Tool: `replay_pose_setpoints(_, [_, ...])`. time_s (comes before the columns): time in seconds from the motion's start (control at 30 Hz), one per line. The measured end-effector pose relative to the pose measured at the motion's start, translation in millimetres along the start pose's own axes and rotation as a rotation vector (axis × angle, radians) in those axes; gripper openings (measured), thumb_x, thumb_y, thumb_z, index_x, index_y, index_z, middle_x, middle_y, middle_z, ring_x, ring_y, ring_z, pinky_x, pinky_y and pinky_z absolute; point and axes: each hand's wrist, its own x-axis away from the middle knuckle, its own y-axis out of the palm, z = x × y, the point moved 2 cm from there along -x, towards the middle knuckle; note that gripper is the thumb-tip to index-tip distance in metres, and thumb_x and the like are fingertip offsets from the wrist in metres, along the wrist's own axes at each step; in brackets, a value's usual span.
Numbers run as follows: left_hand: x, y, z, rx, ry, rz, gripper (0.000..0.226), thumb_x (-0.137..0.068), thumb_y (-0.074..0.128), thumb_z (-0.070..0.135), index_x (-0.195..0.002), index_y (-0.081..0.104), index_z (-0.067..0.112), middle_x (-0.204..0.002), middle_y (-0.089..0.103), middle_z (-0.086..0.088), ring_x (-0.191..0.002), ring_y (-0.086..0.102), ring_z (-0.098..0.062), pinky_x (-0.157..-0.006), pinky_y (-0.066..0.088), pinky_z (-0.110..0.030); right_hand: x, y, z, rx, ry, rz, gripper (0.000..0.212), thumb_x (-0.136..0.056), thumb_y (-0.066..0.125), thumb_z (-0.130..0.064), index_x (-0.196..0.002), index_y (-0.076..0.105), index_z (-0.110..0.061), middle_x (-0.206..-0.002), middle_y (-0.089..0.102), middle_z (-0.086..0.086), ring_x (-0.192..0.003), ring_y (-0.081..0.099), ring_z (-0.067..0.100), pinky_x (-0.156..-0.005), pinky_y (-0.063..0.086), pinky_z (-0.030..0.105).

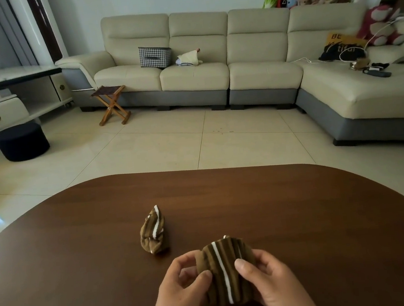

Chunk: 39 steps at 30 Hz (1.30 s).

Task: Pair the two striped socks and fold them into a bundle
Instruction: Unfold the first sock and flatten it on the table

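A brown sock bundle with dark stripes and one white stripe (224, 270) is held just above the near edge of the dark wooden table (302, 217). My left hand (185, 289) pinches its left side with thumb and fingers. My right hand (269, 278) grips its right side, thumb pressed on the front. A second brown striped sock bundle (153, 230) lies crumpled on the table, a little to the left and farther away, touched by neither hand.
Beyond the table's far edge is tiled floor, then a beige sectional sofa (200, 73) with a patterned box and clutter. A folding stool (112, 105) and a dark round pouf (21, 142) stand at the left near a white cabinet.
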Motion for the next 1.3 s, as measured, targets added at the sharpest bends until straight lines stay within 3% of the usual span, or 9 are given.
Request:
replay_pose_setpoints(0.13, [0.0, -1.6, -3.9, -0.01, 0.0, 0.034, 0.026, -0.079, 0.066, -0.003, -0.092, 0.067, 0.02, -0.058, 0.072, 0.0, -0.056, 0.068, -0.016, -0.051, 0.05, -0.03, -2.0, -4.0, 7.7, -0.079, 0.036, -0.024, 0.016, -0.082, 0.063, -0.023, -0.076, 0.075, -0.016, -0.079, 0.078, 0.003, -0.088, 0.071, 0.023, -0.081, 0.055, 0.042])
replay_pose_setpoints(0.23, [0.0, -4.4, -2.5, 0.018, -0.006, 0.057, 0.022, -0.079, 0.068, 0.001, -0.09, 0.069, 0.02, -0.062, 0.073, -0.003, -0.06, 0.071, -0.019, -0.051, 0.053, -0.03, -6.0, -8.0, 8.7, -0.101, 0.057, -0.012, 0.018, -0.089, 0.056, -0.017, -0.08, 0.072, -0.014, -0.077, 0.077, 0.004, -0.09, 0.069, 0.027, -0.073, 0.056, 0.042])
replay_pose_setpoints(0.43, [-0.7, -12.2, 4.2, 0.086, -0.039, 0.05, 0.022, -0.078, 0.067, 0.0, -0.092, 0.067, 0.016, -0.067, 0.076, -0.008, -0.064, 0.074, -0.024, -0.049, 0.057, -0.03, -6.6, -17.6, 3.6, -0.016, 0.015, 0.067, 0.022, -0.091, 0.052, -0.013, -0.076, 0.066, -0.019, -0.058, 0.075, -0.006, -0.064, 0.07, 0.011, -0.047, 0.054, 0.025])
replay_pose_setpoints(0.8, [-3.8, -30.4, 3.7, -0.023, -0.04, 0.107, 0.022, -0.079, 0.067, 0.0, -0.092, 0.067, 0.017, -0.063, 0.076, -0.005, -0.062, 0.074, -0.023, -0.051, 0.056, -0.034, -10.1, -37.0, 2.8, 0.175, -0.017, 0.134, 0.024, -0.092, 0.049, -0.012, -0.077, 0.065, -0.023, -0.078, 0.072, 0.004, -0.074, 0.069, 0.017, -0.049, 0.054, 0.023])
replay_pose_setpoints(1.07, [-2.9, -47.1, 11.2, -0.303, 0.07, 0.245, 0.028, -0.076, 0.073, 0.01, -0.088, 0.062, 0.032, -0.059, 0.073, 0.003, -0.051, 0.067, -0.009, -0.052, 0.049, -0.026, -12.5, -52.7, 2.4, 0.23, -0.031, 0.186, 0.025, -0.092, 0.05, -0.012, -0.076, 0.064, -0.025, -0.082, 0.073, 0.004, -0.075, 0.07, 0.017, -0.052, 0.056, 0.026])
replay_pose_setpoints(1.2, [-2.1, -50.9, 13.3, -0.4, 0.076, 0.28, 0.033, -0.074, 0.075, 0.012, -0.09, 0.057, 0.034, -0.064, 0.067, -0.003, -0.056, 0.064, -0.015, -0.054, 0.048, -0.031, -12.9, -59.0, 1.4, 0.269, -0.013, 0.215, 0.016, -0.093, 0.05, -0.015, -0.097, 0.064, -0.019, -0.088, 0.072, 0.004, -0.081, 0.07, 0.018, -0.056, 0.057, 0.027])
replay_pose_setpoints(1.3, [-1.8, -50.2, 13.8, -0.471, 0.074, 0.305, 0.034, -0.073, 0.076, 0.014, -0.087, 0.053, 0.035, -0.07, 0.067, -0.002, -0.064, 0.066, -0.02, -0.057, 0.048, -0.031, -13.3, -61.1, 1.3, 0.306, 0.009, 0.22, 0.021, -0.093, 0.049, -0.016, -0.11, 0.061, -0.017, -0.095, 0.069, 0.003, -0.086, 0.068, 0.018, -0.061, 0.057, 0.029])
